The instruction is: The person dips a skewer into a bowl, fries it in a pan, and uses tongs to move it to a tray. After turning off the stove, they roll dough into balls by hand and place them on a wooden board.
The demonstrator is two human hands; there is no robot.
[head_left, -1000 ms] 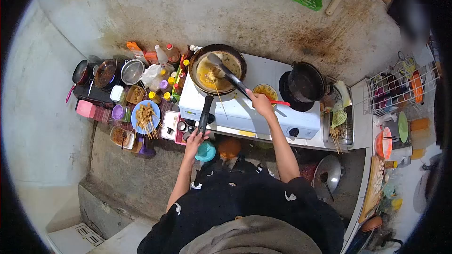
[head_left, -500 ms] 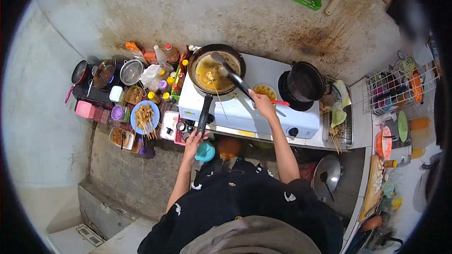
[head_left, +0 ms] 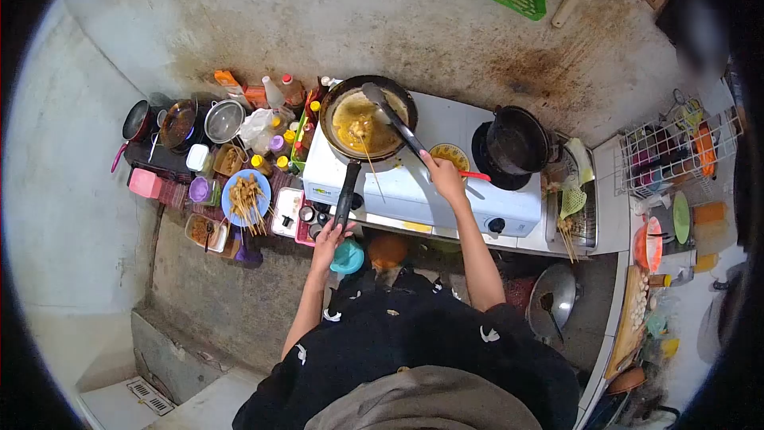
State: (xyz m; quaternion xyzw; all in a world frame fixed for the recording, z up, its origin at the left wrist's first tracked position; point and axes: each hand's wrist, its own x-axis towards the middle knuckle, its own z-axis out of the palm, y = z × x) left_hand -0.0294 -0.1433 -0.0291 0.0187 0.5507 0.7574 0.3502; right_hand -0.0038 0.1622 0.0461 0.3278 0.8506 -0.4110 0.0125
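Observation:
My left hand [head_left: 328, 244] is closed around the black handle of a frying pan [head_left: 348, 191], which sits on the left of the white stove [head_left: 422, 199]. In the pan lies a yellow-brown food [head_left: 354, 121], with a thin skewer [head_left: 372, 167] sticking out over the near rim. My right hand [head_left: 446, 177] grips a spatula [head_left: 402, 131] with a dark handle; its head reaches over the far part of the pan. Just beside that hand is a patterned bowl [head_left: 448, 152] with yellow contents, and a red handle [head_left: 475, 176] shows next to it.
A black pot [head_left: 516, 139] stands on the right burner. To the left, a blue plate [head_left: 256, 213] holds several skewers, among bottles, tubs and a sieve [head_left: 224, 121]. More skewers [head_left: 567, 237] lie at the right by a green strainer [head_left: 571, 201]. A wok [head_left: 552, 291] rests low at right.
The spatula's head has shifted slightly up and to the right over the pan. My left hand keeps its hold on the pan handle.

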